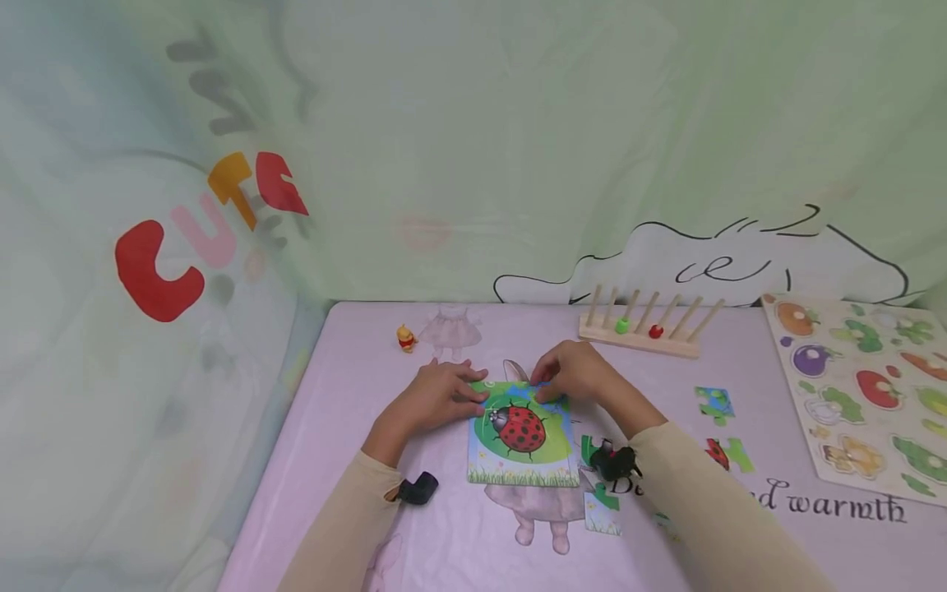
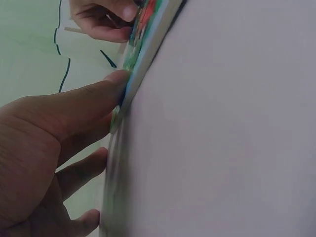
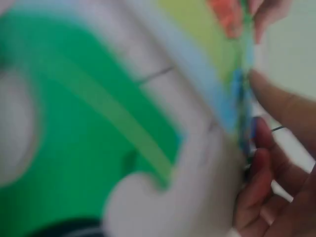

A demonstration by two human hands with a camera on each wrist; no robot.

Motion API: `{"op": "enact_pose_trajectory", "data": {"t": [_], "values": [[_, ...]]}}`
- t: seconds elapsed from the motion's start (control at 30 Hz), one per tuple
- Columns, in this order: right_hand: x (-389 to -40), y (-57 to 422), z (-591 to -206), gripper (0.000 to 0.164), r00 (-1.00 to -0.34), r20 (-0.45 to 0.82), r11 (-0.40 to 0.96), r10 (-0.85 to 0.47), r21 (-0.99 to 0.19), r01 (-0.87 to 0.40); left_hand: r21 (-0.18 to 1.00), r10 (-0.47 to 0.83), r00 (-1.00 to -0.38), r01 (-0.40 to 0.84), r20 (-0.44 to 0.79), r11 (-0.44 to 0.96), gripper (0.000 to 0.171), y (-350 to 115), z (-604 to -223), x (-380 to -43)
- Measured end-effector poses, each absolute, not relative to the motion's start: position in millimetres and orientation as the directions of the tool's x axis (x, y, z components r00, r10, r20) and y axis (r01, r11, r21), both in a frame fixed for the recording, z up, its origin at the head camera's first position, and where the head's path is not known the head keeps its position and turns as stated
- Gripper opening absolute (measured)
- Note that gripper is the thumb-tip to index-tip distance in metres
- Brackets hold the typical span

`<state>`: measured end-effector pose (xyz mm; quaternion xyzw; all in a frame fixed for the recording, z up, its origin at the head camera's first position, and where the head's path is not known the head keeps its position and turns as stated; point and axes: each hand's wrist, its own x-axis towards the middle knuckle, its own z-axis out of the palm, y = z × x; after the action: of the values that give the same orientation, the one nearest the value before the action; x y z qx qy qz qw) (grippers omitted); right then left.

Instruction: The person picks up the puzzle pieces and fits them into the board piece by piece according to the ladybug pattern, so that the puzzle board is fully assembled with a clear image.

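Observation:
A square ladybug puzzle board (image 1: 522,460) lies flat on the table in front of the person. My left hand (image 1: 438,396) rests at its upper left corner, with thumb and index finger touching the edge and the other fingers spread beyond it. In the left wrist view, the left thumb (image 2: 106,91) lies against the board's side. At the upper right, my right hand (image 1: 573,374) has bent fingers and pinches the board's top edge. The right wrist view shows the right thumb (image 3: 279,101) and curled fingertips along that edge; the gap between them is mostly hidden.
Loose puzzle pieces lie right of the board, among them a grassy piece (image 1: 602,514) and a blue-green piece (image 1: 714,403). Behind stand a wooden peg rack (image 1: 639,337) and a small bear figure (image 1: 406,338). A vegetable peg board (image 1: 836,403) lies far right.

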<state>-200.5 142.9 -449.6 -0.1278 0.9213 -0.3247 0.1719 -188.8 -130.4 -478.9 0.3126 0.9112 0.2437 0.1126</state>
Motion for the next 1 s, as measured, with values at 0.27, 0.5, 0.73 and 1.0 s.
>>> {"op": "enact_pose_trajectory", "data": {"t": [0.27,0.5,0.73,1.0], "values": [[-204.5,148.0,-455.8,0.012,-0.883,-0.260,0.738,-0.390,-0.662,-0.131,0.371,0.630,-0.774,0.568,-0.061,0.734,0.035,-114.0,-468.8,-188.5],[-204.7,149.1,-455.6,0.009,-0.881,-0.260,0.744,-0.396,-0.652,-0.142,0.331,0.644,-0.762,0.592,-0.067,0.735,0.035,-101.8,-465.1,-191.2],[-208.0,155.7,-456.6,0.010,-0.850,-0.254,0.731,-0.461,-0.652,-0.202,0.363,0.673,-0.734,0.606,-0.088,0.708,0.030,-104.9,-476.2,-202.5],[-207.7,155.9,-457.2,0.014,-0.842,-0.243,0.719,-0.481,-0.660,-0.220,0.433,0.667,-0.743,0.586,-0.048,0.684,0.023,-108.3,-480.6,-204.3]]}}
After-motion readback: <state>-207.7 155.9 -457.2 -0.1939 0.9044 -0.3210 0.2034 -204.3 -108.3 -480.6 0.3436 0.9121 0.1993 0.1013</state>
